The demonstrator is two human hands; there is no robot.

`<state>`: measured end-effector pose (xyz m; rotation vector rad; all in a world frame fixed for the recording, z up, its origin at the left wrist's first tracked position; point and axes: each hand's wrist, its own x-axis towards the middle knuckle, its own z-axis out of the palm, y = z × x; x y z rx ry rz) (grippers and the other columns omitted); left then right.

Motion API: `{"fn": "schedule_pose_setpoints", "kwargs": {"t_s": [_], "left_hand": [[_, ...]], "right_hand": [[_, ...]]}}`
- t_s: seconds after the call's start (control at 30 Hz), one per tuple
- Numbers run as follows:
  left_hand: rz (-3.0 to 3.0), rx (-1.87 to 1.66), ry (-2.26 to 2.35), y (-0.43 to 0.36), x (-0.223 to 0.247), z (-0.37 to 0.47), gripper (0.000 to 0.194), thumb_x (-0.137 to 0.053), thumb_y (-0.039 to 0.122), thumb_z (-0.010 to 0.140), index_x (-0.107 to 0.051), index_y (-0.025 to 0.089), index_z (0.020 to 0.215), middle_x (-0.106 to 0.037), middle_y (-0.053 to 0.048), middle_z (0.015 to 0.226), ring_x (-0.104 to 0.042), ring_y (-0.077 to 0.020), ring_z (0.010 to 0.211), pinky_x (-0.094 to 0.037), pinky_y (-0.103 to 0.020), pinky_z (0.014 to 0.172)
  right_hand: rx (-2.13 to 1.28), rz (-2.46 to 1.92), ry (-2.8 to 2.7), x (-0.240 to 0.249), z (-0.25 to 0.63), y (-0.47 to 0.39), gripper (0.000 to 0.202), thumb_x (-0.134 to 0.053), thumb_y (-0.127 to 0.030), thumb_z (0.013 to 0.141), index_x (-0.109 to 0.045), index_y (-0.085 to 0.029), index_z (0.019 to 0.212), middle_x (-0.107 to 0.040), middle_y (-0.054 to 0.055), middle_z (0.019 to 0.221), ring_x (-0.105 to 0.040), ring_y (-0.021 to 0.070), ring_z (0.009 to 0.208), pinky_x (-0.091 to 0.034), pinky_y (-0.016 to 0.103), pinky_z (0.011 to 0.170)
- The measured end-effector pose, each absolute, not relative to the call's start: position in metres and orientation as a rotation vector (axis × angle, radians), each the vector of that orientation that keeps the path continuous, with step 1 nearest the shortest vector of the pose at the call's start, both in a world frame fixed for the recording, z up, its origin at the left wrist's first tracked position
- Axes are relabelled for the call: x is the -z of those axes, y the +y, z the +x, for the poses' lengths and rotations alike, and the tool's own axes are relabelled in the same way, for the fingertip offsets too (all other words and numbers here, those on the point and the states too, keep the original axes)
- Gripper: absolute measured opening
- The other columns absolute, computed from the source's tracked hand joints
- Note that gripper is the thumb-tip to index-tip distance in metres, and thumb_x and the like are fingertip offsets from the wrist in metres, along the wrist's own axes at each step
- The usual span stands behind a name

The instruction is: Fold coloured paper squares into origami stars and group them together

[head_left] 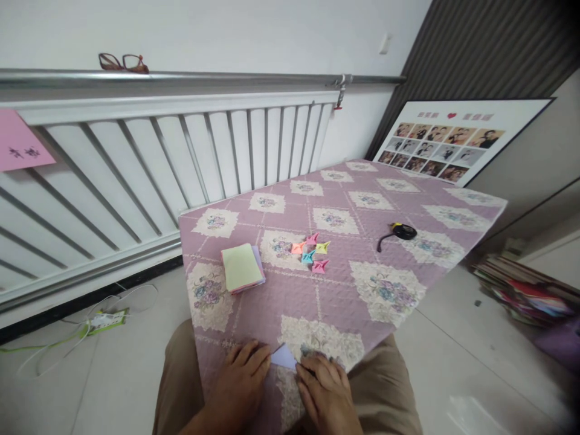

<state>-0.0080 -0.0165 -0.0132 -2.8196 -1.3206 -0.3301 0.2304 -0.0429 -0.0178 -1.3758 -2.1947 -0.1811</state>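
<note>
A small sheet of lavender paper (284, 356), folded into a triangle, lies at the near edge of the table between my hands. The fingertips of my left hand (244, 380) are closed against its left corner. At the opposite corner, my right hand (324, 386) presses the paper with its fingers bent. Beyond them sits a stack of square coloured paper (243, 269), pale yellow-green on top with lavender and pink edges beneath. To its right is a cluster of small folded shapes (309, 256) in pink, orange, yellow and blue.
A black object with a strap and yellow part (403, 231) lies on the patterned tablecloth (344, 254). A radiator (235, 151) stands along the far side, with glasses (123, 63) on its pipe. A photo board (453, 139) leans behind. A power strip (106, 320) is on the floor.
</note>
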Motion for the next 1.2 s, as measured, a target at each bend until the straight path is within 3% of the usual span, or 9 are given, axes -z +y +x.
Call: {"fn": "schedule_pose_setpoints", "kwargs": {"t_s": [0.2, 0.37, 0.6, 0.87, 1.03, 1.2], "left_hand": [[-2.866, 0.405, -1.423, -0.012, 0.009, -0.001, 0.026, -0.055, 0.02, 0.092, -0.063, 0.024, 0.117, -0.065, 0.0, 0.123, -0.05, -0.0216, 0.115, -0.04, -0.036, 0.097], [-2.931, 0.471, -1.537, -0.008, 0.002, 0.002, 0.021, -0.062, 0.023, 0.09, -0.064, 0.025, 0.111, -0.067, 0.002, 0.116, -0.053, -0.0214, 0.111, -0.041, -0.037, 0.096], [-2.987, 0.418, -1.754, 0.004, -0.014, 0.012, 0.013, -0.07, 0.025, 0.084, -0.067, 0.022, 0.096, -0.067, 0.0, 0.105, -0.055, -0.0226, 0.102, -0.042, -0.038, 0.091], [-2.973, 0.544, -1.512, 0.008, -0.004, 0.016, 0.019, -0.065, 0.027, 0.09, -0.063, 0.027, 0.109, -0.065, 0.001, 0.107, -0.055, -0.02, 0.099, -0.039, -0.034, 0.087], [-2.888, 0.68, -1.406, 0.013, 0.006, 0.018, 0.011, -0.06, 0.022, 0.092, -0.065, 0.024, 0.102, -0.065, 0.0, 0.101, -0.056, -0.0186, 0.091, -0.038, -0.033, 0.083], [-3.016, 0.705, -1.527, 0.01, -0.028, 0.021, 0.019, -0.052, 0.01, 0.09, -0.065, 0.022, 0.093, -0.065, 0.0, 0.1, -0.056, -0.0185, 0.092, -0.038, -0.032, 0.083]], "right_hand": [[-0.029, -1.421, -2.125, 0.004, 0.22, -0.033, 0.016, -0.064, -0.018, 0.084, -0.066, -0.03, 0.094, -0.071, -0.002, 0.09, -0.065, 0.0204, 0.085, -0.042, 0.038, 0.085], [-0.19, -1.468, -2.136, -0.001, 0.202, -0.02, 0.029, -0.073, -0.008, 0.074, -0.069, -0.027, 0.096, -0.07, 0.001, 0.093, -0.064, 0.0217, 0.085, -0.049, 0.034, 0.078], [-0.266, -1.533, -2.204, -0.006, 0.201, -0.009, 0.028, -0.078, -0.006, 0.068, -0.068, -0.026, 0.085, -0.068, -0.001, 0.085, -0.063, 0.0225, 0.082, -0.05, 0.033, 0.072], [-0.214, -1.484, -2.244, 0.005, 0.205, -0.008, 0.022, -0.07, -0.007, 0.077, -0.068, -0.025, 0.089, -0.067, 0.001, 0.084, -0.062, 0.021, 0.081, -0.048, 0.032, 0.074], [-0.169, -1.482, -2.255, 0.002, 0.203, -0.007, 0.017, -0.071, -0.009, 0.078, -0.068, -0.023, 0.088, -0.067, 0.002, 0.084, -0.062, 0.0227, 0.081, -0.048, 0.033, 0.073], [-0.114, -1.431, -2.237, -0.012, 0.203, -0.008, 0.013, -0.067, -0.011, 0.082, -0.066, -0.022, 0.088, -0.066, 0.003, 0.084, -0.062, 0.0235, 0.08, -0.047, 0.034, 0.071]]}}
